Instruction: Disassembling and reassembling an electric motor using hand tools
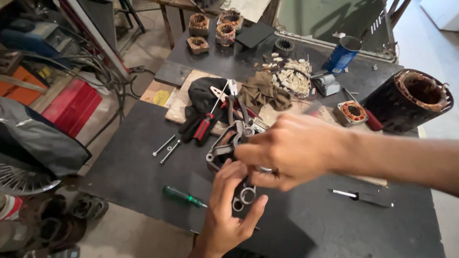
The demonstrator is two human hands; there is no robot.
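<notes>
Head view, single: worn camera looking steeply down and forward over the dark workbench (143, 143), close above the fingers (248, 152) at centre frame; floor beyond their left side.

Bare left hand (228, 210), bare right hand (287, 150), sleeveless forearms

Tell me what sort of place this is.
Likely a motor repair workshop: wound motor cores at the far end of a dark workbench, screwdrivers lying about, and a big motor core at the right.
</notes>
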